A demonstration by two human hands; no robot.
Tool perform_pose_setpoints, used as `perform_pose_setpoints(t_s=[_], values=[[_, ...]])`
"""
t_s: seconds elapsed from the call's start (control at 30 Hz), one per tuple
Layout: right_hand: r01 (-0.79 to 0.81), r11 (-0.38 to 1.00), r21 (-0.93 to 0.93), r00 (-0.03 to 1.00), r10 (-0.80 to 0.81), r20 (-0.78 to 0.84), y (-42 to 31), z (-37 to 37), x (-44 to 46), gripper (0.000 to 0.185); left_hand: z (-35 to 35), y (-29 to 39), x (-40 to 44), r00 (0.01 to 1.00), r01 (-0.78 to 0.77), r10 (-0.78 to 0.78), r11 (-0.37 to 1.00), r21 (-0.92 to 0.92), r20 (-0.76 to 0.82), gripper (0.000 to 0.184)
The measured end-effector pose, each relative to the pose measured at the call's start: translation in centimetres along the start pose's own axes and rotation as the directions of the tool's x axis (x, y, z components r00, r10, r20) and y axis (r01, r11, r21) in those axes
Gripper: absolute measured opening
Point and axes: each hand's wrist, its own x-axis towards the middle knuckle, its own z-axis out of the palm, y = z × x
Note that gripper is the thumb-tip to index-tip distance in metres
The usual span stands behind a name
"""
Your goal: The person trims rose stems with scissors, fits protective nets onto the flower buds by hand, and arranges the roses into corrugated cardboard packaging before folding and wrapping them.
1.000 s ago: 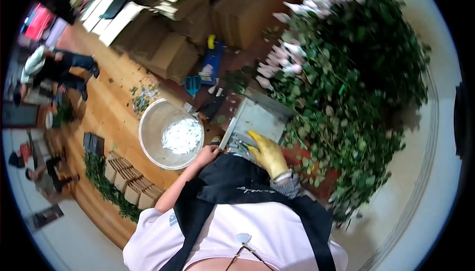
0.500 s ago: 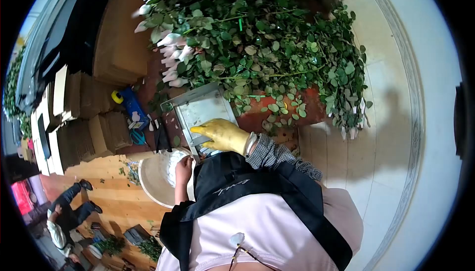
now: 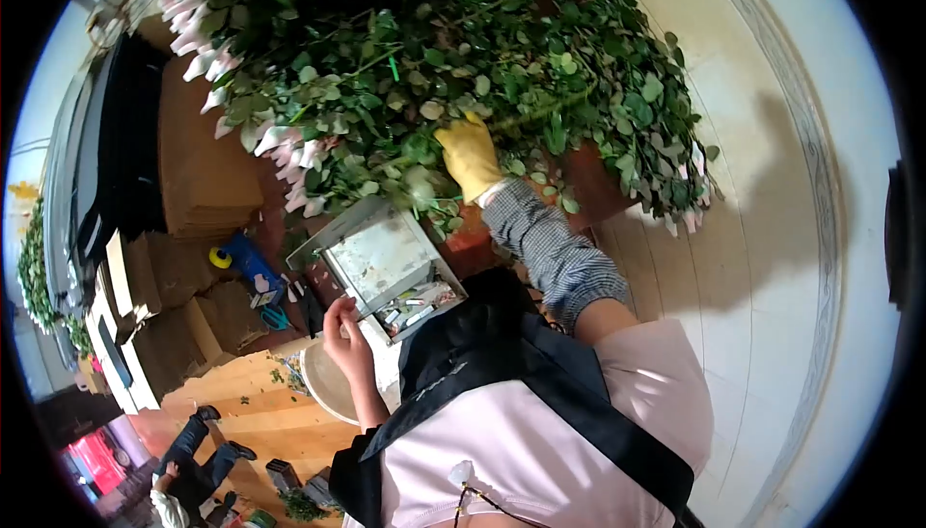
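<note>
My left hand point(image 3: 349, 347), bare, is beside the left edge of a metal tray point(image 3: 381, 248), its fingers loosely bent and apart with nothing in them. Small white and green pieces point(image 3: 417, 308) lie in the tray's near compartment. Beyond the tray, my right hand point(image 3: 470, 157), in a yellow glove, reaches into a large pile of leafy stems point(image 3: 386, 75). Its fingers are bent round a green stem, partly hidden by leaves. Pale pink wrapped flower heads point(image 3: 289, 154) stick out at the pile's left side.
A round white tub point(image 3: 328, 383) stands below my left hand. Cardboard boxes point(image 3: 207, 162), blue scissors point(image 3: 275, 317) and a blue object point(image 3: 253, 268) lie to the left. Another person point(image 3: 193, 465) is at the lower left.
My gloved right hand has moved from over the tray up into the leafy pile. My left hand has come up off the tub's rim area. The view has turned towards the pile.
</note>
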Motion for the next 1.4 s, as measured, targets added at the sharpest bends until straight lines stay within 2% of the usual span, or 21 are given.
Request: perform_pose_setpoints(t_s=[0.07,0.33,0.4,0.47,0.5,0.53,0.6,0.67,0.7,0.8,0.83,0.87,0.93,1.0,1.03,1.1,1.13,1.23,1.27,1.33,1.4], values=[[0.085,0.996,0.010,0.932,-0.076,-0.355,-1.3,-2.3,1.4,0.014,0.4,0.3,0.3,0.999,0.018,-0.020,0.997,-0.074,-0.029,0.018],[0.170,0.985,0.019,0.933,-0.154,-0.325,0.6,-10.1,2.4,0.033,0.6,1.3,0.4,0.996,0.003,-0.009,0.997,-0.075,-0.084,0.017],[0.212,0.971,0.113,0.938,-0.170,-0.301,2.5,-10.3,2.1,0.042,0.2,0.9,0.5,0.998,0.023,-0.027,0.996,-0.088,-0.049,0.021],[0.309,0.802,0.511,0.929,-0.140,-0.343,3.3,-9.5,1.3,0.042,0.1,0.9,1.2,0.999,0.035,-0.035,0.994,-0.107,0.000,0.026],[0.428,0.621,0.656,0.887,-0.150,-0.437,4.3,-8.4,1.0,0.050,0.3,1.1,1.6,1.000,0.009,-0.010,0.944,-0.329,-0.001,0.034],[0.459,0.802,0.382,0.864,-0.303,-0.402,4.7,-8.2,1.1,0.029,0.3,1.3,2.0,1.000,-0.016,0.014,0.847,-0.531,-0.009,0.045],[0.539,0.645,0.542,0.833,-0.313,-0.456,5.0,-8.7,-0.2,0.027,-0.6,2.1,4.2,0.973,0.172,-0.224,0.576,-0.799,0.048,0.059],[0.507,0.689,0.518,0.855,-0.328,-0.400,5.1,-9.2,-1.4,0.025,-1.3,2.5,5.1,0.998,0.060,0.009,0.368,-0.928,0.069,0.059],[0.471,0.734,0.490,0.878,-0.336,-0.340,5.0,-9.5,-1.9,0.025,-1.3,6.1,5.0,0.988,0.118,-0.143,0.446,-0.887,0.059,0.060],[0.358,0.880,0.313,0.912,-0.256,-0.321,4.1,-10.4,-2.6,0.023,-2.3,4.1,5.1,0.990,0.090,-0.017,0.838,-0.538,0.139,0.034],[0.241,0.949,0.202,0.941,-0.178,-0.289,3.7,-10.9,-2.4,0.062,-1.7,5.6,4.7,0.988,0.106,-0.042,0.881,-0.461,0.147,0.027],[0.216,0.975,0.059,0.909,-0.178,-0.377,3.6,-11.7,-2.9,0.039,-1.4,7.3,4.2,0.970,0.181,-0.094,0.894,-0.410,0.223,0.027],[-0.138,0.990,0.013,0.888,0.129,-0.442,3.0,-12.0,-2.8,0.057,-0.7,7.9,3.4,0.883,0.357,-0.207,0.880,-0.314,0.421,0.029],[-0.367,0.878,0.307,0.736,0.476,-0.481,1.7,-12.4,-3.3,0.063,1.8,6.7,2.5,0.853,0.344,-0.170,0.894,-0.287,0.494,0.030],[-0.303,0.647,0.699,0.655,0.675,-0.341,2.6,-10.1,-4.5,0.063,3.4,6.5,1.7,0.860,0.347,-0.158,0.878,-0.329,0.486,0.029],[-0.124,-0.213,0.969,0.613,0.752,0.244,5.2,-4.3,-8.7,0.061,6.3,6.1,0.7,0.843,0.418,-0.219,0.842,-0.341,0.492,0.028],[-0.144,-0.247,0.958,0.746,0.609,0.270,4.1,-4.6,-11.3,0.060,7.4,6.1,0.3,0.832,0.429,-0.249,0.856,-0.290,0.496,0.028],[-0.187,-0.186,0.965,0.954,0.200,0.223,0.2,-7.7,-14.8,0.052,9.3,5.3,-1.5,0.712,0.005,0.031,0.999,-0.049,0.702,0.032],[-0.245,-0.526,0.815,0.919,0.142,0.368,-0.3,-8.2,-14.8,0.046,9.1,6.5,-2.1,0.594,0.102,-0.013,0.993,-0.059,0.805,0.033],[-0.410,-0.460,0.788,0.680,0.422,0.600,-1.5,-11.3,-14.1,0.045,9.3,6.4,-3.1,0.433,0.309,0.011,0.938,-0.159,0.901,0.038],[-0.247,-0.252,0.936,0.817,0.465,0.341,0.3,-9.9,-15.1,0.043,8.5,8.3,-2.6,0.365,0.189,0.006,0.979,-0.081,0.931,0.042]])
